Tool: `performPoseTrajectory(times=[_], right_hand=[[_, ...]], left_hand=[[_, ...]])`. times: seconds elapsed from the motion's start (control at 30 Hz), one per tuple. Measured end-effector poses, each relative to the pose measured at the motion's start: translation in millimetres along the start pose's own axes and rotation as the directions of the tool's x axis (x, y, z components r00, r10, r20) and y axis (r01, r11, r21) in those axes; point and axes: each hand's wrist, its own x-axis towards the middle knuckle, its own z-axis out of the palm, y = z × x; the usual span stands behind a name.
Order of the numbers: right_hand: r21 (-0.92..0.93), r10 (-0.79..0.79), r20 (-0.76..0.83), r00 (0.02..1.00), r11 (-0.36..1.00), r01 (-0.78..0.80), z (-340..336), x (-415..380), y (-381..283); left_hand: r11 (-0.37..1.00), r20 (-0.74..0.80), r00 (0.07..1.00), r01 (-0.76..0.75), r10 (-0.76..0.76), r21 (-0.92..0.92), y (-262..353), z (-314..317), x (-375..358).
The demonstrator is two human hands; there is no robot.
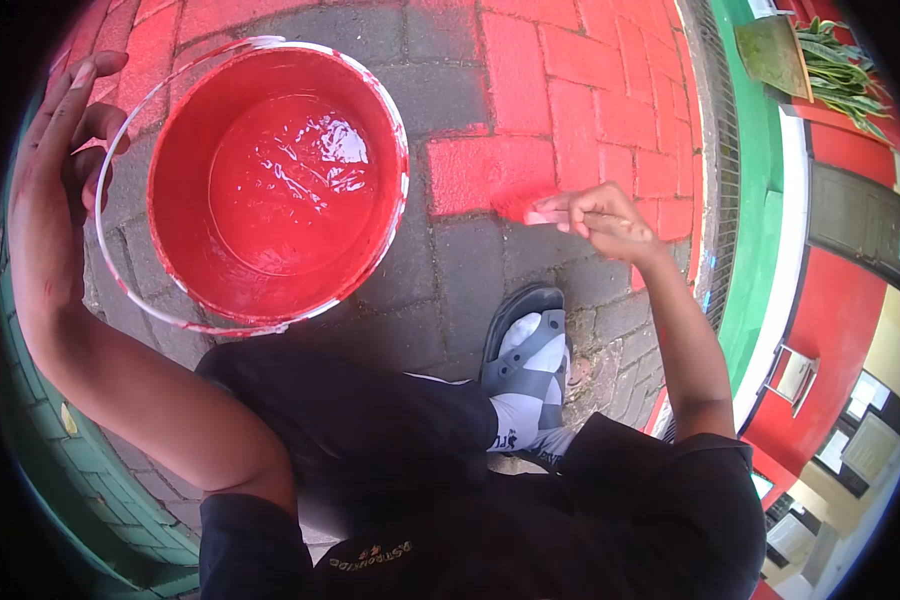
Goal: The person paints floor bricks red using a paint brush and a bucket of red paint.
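My right hand [605, 222] is closed on a paintbrush [522, 204], whose red bristles touch the paving at the lower edge of a red-painted brick [460, 172]. At the left, my left hand [65, 170] is raised beside a bucket [185, 150] of red paint, next to its thin white handle [110, 240]. The fingers of that hand are curved and apart, and nothing shows in them. Wet paint [290, 190] shines inside the bucket, and red smears mark its rim.
Grey unpainted bricks [465, 270] lie around my sandalled foot [530, 345]. Red-painted bricks spread across the top. A drain grate [727, 150] and green strip [760, 230] run along the right, near a potted plant [840, 75]. A green edge [60, 460] curves along the left.
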Motion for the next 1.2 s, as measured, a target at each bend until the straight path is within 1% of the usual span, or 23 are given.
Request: performPoseTrajectory(times=[0.03,0.07,0.13,0.17,0.23,0.27,0.33,0.4,0.47,0.5,0.53,0.57,0.6,0.67,0.73,0.8,0.87,0.93,1.0,1.03,1.1,1.13,1.2], right_hand=[[0.16,0.045,0.04,0.998,0.986,-0.05,-1,-2,-5],[0.154,0.043,0.043,0.998,0.987,-0.049,-3,1,-14],[-0.034,0.193,0.112,0.975,0.981,-0.19,-13,17,-33],[-0.04,0.191,0.121,0.974,0.981,-0.188,-18,33,-33],[-0.307,0.043,0.175,0.984,0.952,0.013,-31,73,-31],[-0.307,0.04,0.182,0.983,0.951,0.018,-33,91,-37],[-0.365,-0.167,0.159,0.973,0.906,0.215,-32,130,-54],[-0.4,-0.232,0.134,0.964,0.877,0.267,-43,172,-65],[-0.507,-0.257,-0.065,0.964,0.841,0.189,-42,182,-105],[-0.504,-0.254,-0.064,0.965,0.843,0.189,-54,201,-98],[-0.363,-0.513,-0.113,0.851,0.818,0.446,-75,230,-86],[-0.231,-0.717,-0.206,0.666,0.697,0.679,-87,244,-73],[-0.23,-0.717,-0.209,0.665,0.697,0.679,-92,240,-60],[-0.579,-0.563,-0.293,0.773,0.748,0.325,-95,220,-26],[-0.261,-0.425,-0.317,0.848,0.899,0.352,-72,183,8],[0.033,-0.319,-0.31,0.896,0.938,0.345,-49,132,25],[0.219,-0.298,-0.238,0.925,0.911,0.35,-25,82,39],[0.317,-0.174,-0.233,0.957,0.917,0.244,1,37,40],[0.396,-0.124,-0.189,0.974,0.898,0.192,11,5,58],[0.39,-0.136,-0.2,0.97,0.897,0.207,18,-8,54],[0.154,-0.03,-0.196,0.98,0.986,0.061,35,-27,44],[0.062,-0.027,-0.18,0.983,0.997,0.039,39,-35,36],[0.086,-0.054,-0.248,0.967,0.993,0.077,41,-45,52]], left_hand=[[1.0,0.034,0.999,0.004,-0.003,-0.023,-2,-3,-1],[0.999,0.032,0.999,-0.043,0.044,-0.032,-5,-5,-3],[0.999,0.023,0.999,-0.047,0.047,0.0,-4,-7,-5],[0.998,0.02,0.999,-0.051,0.051,0.032,-3,-7,-5],[0.999,0.038,0.999,-0.021,0.02,0.044,1,-10,-6],[0.999,0.064,0.998,0.0,-0.003,0.053,3,-10,-5],[0.999,0.061,0.998,0.021,-0.023,0.039,1,-7,-1],[0.999,0.066,0.997,0.041,-0.042,0.025,0,-3,4],[0.996,0.084,0.993,0.085,-0.084,-0.015,-1,0,7],[0.996,0.085,0.993,0.089,-0.088,-0.012,-2,1,8],[0.994,0.082,0.991,0.108,-0.105,-0.029,-2,2,9],[0.991,0.08,0.99,0.124,-0.12,-0.046,-1,3,10],[0.992,0.082,0.99,0.122,-0.118,-0.043,-1,3,11],[0.979,0.09,0.984,0.165,-0.155,-0.121,-2,3,10],[0.986,0.072,0.989,0.137,-0.13,-0.095,-3,2,8],[0.993,0.057,0.994,0.095,-0.091,-0.073,-1,2,7],[0.997,0.105,0.992,0.077,-0.077,0.004,3,-1,6],[0.997,0.103,0.992,0.073,-0.072,-0.009,10,0,4],[0.999,0.093,0.994,0.053,-0.053,0.008,17,1,1],[0.999,0.092,0.995,0.036,-0.036,0.003,20,1,-1],[0.999,0.135,0.99,0.028,-0.031,0.026,29,-1,-6],[0.999,0.153,0.988,0.019,-0.024,0.033,34,-4,-8],[0.999,0.165,0.986,0.018,-0.022,0.029,33,-9,-10]])
